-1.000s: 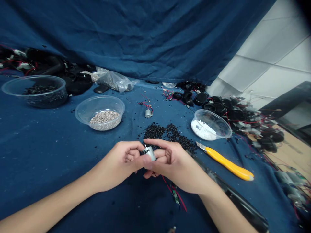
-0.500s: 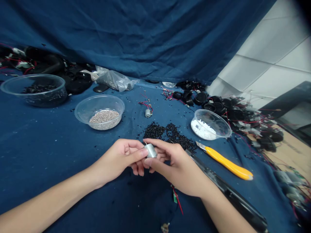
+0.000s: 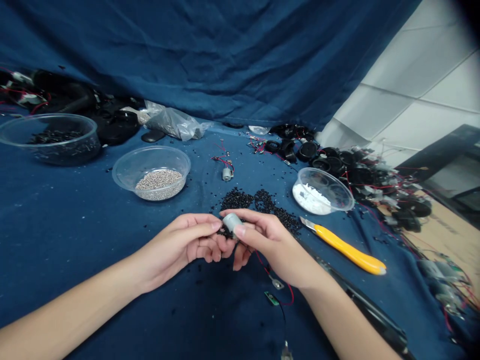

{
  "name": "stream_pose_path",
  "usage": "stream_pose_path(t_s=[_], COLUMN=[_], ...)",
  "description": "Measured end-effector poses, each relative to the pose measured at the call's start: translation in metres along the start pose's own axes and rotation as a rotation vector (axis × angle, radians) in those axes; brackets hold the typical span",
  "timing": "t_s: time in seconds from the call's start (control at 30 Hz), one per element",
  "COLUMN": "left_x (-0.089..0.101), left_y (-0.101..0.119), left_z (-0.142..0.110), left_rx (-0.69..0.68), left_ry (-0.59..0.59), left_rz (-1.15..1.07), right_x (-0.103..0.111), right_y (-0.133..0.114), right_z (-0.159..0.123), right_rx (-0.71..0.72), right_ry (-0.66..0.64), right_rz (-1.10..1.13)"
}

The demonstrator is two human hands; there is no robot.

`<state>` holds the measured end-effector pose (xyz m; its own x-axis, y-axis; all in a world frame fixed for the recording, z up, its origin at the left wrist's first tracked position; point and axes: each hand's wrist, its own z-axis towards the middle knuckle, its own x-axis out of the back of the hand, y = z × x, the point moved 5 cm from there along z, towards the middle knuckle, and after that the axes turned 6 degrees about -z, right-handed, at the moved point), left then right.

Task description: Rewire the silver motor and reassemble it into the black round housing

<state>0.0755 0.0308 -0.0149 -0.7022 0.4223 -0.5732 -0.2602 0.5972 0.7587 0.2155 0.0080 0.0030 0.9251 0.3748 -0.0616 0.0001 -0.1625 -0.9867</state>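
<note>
Pinching one motor (image 3: 231,220), right grip (image 3: 273,243) snug, left grip (image 3: 170,247) unclear, one yellow knife (image 3: 348,248) nearby

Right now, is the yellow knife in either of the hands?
No, the yellow knife lies on the blue cloth, apart from both hands, beyond the right hand, which holds a silver motor.

Free cloth (image 3: 82,215) left, cutter (image 3: 349,249) right

blue cloth (image 3: 93,215): three clear bowls (image 3: 157,161), yellow knife (image 3: 347,247), loose black granules (image 3: 236,199), wired motor (image 3: 227,174), plastic bag (image 3: 174,122).
</note>
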Motion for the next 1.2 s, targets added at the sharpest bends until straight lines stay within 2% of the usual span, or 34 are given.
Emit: stream_pose_path(t_s=[0.17,0.37,0.47,0.7,1.03,1.2], left_x=[-0.002,-0.004,-0.005,-0.002,-0.005,-0.004], left_y=[-0.003,-0.005,-0.007,-0.009,-0.009,-0.005], left_z=[-0.001,-0.002,-0.001,0.0,-0.002,-0.003], left_rx=[0.012,0.022,0.048,0.077,0.069,0.059], left_ry=[-0.043,-0.061,-0.07,0.012,0.03,0.032], left_rz=[0.03,0.279,0.336,0.295,0.3,0.215], right_x=[0.0,-0.006,-0.007,-0.004,-0.005,-0.005], right_y=[0.003,0.005,0.008,0.011,0.014,0.014], right_z=[0.002,0.003,0.005,0.007,0.009,0.009], right_rx=[0.036,0.038,0.022,0.022,0.015,0.021], right_ry=[0.008,0.009,-0.014,-0.053,-0.062,-0.053], right_rz=[-0.018,-0.106,-0.137,-0.105,-0.012,-0.007])
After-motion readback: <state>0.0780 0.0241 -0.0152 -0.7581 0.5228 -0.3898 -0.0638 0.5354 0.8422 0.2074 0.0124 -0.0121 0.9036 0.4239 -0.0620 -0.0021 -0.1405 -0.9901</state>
